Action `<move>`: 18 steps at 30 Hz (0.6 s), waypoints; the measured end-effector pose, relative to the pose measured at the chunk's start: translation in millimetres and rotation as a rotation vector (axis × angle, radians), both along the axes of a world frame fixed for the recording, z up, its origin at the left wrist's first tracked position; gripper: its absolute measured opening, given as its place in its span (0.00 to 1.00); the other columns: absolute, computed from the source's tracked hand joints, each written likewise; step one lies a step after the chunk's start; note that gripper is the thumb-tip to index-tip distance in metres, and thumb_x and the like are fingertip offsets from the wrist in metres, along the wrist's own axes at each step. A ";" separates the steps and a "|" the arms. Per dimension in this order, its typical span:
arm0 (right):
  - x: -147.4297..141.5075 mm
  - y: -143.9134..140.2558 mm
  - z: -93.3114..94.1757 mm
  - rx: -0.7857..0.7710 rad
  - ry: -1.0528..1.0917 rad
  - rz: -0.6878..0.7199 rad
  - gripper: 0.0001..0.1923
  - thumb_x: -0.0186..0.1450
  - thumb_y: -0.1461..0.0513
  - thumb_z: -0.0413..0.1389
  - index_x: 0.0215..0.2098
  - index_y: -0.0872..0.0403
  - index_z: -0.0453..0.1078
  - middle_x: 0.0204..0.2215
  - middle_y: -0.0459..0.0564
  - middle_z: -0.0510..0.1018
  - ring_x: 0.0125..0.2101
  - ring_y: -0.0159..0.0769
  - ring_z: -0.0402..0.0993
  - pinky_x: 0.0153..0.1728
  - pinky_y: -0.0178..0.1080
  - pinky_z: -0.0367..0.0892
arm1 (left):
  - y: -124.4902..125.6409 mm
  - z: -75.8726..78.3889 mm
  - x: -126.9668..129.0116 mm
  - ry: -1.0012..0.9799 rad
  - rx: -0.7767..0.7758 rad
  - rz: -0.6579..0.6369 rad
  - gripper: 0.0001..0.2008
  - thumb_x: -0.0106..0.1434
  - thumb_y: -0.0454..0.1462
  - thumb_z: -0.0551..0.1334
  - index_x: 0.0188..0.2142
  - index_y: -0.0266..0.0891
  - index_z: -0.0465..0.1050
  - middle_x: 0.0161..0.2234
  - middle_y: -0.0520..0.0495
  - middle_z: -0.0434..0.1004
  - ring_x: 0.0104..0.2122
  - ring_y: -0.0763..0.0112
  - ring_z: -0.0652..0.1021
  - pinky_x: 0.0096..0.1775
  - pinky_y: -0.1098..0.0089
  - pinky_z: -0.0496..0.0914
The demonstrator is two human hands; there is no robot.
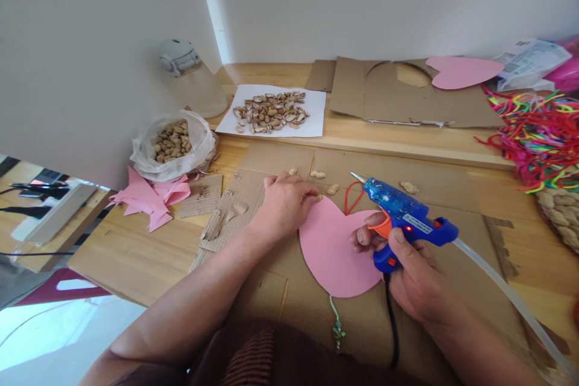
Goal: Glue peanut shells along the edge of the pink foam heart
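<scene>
The heart (335,253) lies flat on cardboard (266,301), between the hands. The right hand (418,283) is wrapped around the gun (397,205); the gun's long axis runs obliquely, nozzle (359,178) forward and left. The left hand (287,199) rests with curled fingers at the heart's left lobe and is nearer the peanut (318,198) (whether it is pinched cannot be told). The heart extends rightward from those fingers.

The right hand (416,280) hides part of the pink heart (332,250). The label (418,224) (a pale strip) on the glue gun (392,200) is too small to read; the right edge crops the cords (545,132).
</scene>
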State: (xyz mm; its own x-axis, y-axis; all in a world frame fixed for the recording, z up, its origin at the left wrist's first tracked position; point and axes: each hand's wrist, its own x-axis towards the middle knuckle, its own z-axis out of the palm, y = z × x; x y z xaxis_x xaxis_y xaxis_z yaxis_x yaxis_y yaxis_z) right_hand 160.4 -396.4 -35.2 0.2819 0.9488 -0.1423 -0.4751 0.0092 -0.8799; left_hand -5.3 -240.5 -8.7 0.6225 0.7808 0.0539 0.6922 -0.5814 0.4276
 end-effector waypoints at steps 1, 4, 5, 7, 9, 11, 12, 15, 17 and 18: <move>0.2 0.0 -0.2 0.006 0.006 0.001 0.10 0.70 0.52 0.58 0.42 0.48 0.75 0.32 0.48 0.77 0.38 0.41 0.78 0.40 0.41 0.74 | 0.2 -1.0 -0.7 -0.006 0.010 -0.007 0.07 0.66 0.36 0.63 0.38 0.49 0.82 0.40 0.51 0.84 0.45 0.59 0.76 0.48 0.54 0.60; 0.7 0.2 -0.6 0.007 0.020 0.007 0.09 0.70 0.53 0.58 0.42 0.48 0.75 0.32 0.48 0.77 0.38 0.40 0.78 0.41 0.42 0.74 | 0.8 -3.7 -2.7 -0.020 0.032 -0.029 0.08 0.66 0.36 0.63 0.39 0.50 0.82 0.41 0.51 0.84 0.44 0.60 0.76 0.48 0.55 0.60; 0.7 0.3 -0.6 0.006 0.019 0.007 0.09 0.70 0.53 0.58 0.42 0.48 0.75 0.32 0.48 0.77 0.38 0.40 0.77 0.41 0.43 0.74 | 1.0 -4.3 -3.2 -0.026 0.035 -0.032 0.08 0.66 0.36 0.63 0.38 0.50 0.82 0.41 0.51 0.85 0.44 0.60 0.77 0.49 0.55 0.60; 0.7 0.2 -0.7 0.010 0.009 0.015 0.09 0.70 0.53 0.57 0.42 0.48 0.76 0.32 0.48 0.77 0.38 0.40 0.77 0.42 0.43 0.74 | 1.1 -4.8 -4.2 -0.048 0.037 -0.018 0.07 0.66 0.37 0.64 0.39 0.50 0.82 0.40 0.51 0.85 0.44 0.60 0.77 0.49 0.55 0.59; 0.6 -0.4 -0.7 0.019 -0.006 0.027 0.09 0.71 0.53 0.57 0.42 0.48 0.76 0.33 0.48 0.77 0.39 0.40 0.77 0.43 0.44 0.74 | 1.2 -4.9 -5.0 -0.079 0.031 0.004 0.05 0.65 0.38 0.66 0.39 0.49 0.82 0.38 0.52 0.85 0.43 0.61 0.78 0.50 0.55 0.59; 0.4 -1.2 -0.8 0.024 -0.018 0.032 0.09 0.71 0.53 0.57 0.43 0.48 0.76 0.34 0.49 0.77 0.41 0.41 0.77 0.44 0.44 0.73 | 1.3 -5.0 -5.7 -0.100 0.024 0.010 0.03 0.63 0.37 0.67 0.36 0.48 0.81 0.36 0.52 0.85 0.42 0.62 0.78 0.51 0.55 0.58; 0.4 -1.5 -1.0 0.025 -0.020 0.029 0.09 0.71 0.53 0.57 0.43 0.48 0.76 0.34 0.49 0.77 0.41 0.41 0.76 0.45 0.45 0.73 | 1.3 -5.0 -5.9 -0.105 0.024 0.003 0.04 0.63 0.36 0.67 0.34 0.47 0.81 0.35 0.53 0.85 0.42 0.62 0.78 0.51 0.55 0.57; 0.6 -1.8 -2.0 0.022 -0.035 0.029 0.09 0.71 0.53 0.57 0.43 0.47 0.75 0.34 0.49 0.77 0.41 0.42 0.77 0.46 0.46 0.73 | 1.1 -4.5 -5.7 -0.099 0.040 -0.015 0.06 0.62 0.33 0.66 0.32 0.47 0.81 0.36 0.53 0.85 0.43 0.61 0.77 0.51 0.54 0.57; 0.7 -1.6 -2.5 0.012 -0.043 0.033 0.10 0.71 0.52 0.57 0.43 0.47 0.75 0.33 0.48 0.77 0.40 0.42 0.77 0.45 0.46 0.73 | 0.5 -3.5 -5.1 -0.091 0.052 -0.021 0.06 0.62 0.33 0.66 0.32 0.47 0.81 0.36 0.54 0.85 0.44 0.61 0.77 0.51 0.54 0.56; 0.6 -1.5 -2.6 0.008 -0.044 0.033 0.10 0.71 0.52 0.57 0.43 0.47 0.75 0.33 0.48 0.77 0.40 0.42 0.77 0.45 0.46 0.74 | 0.1 -2.8 -4.7 -0.087 0.056 -0.026 0.06 0.63 0.33 0.66 0.32 0.47 0.81 0.36 0.54 0.85 0.44 0.61 0.77 0.51 0.54 0.56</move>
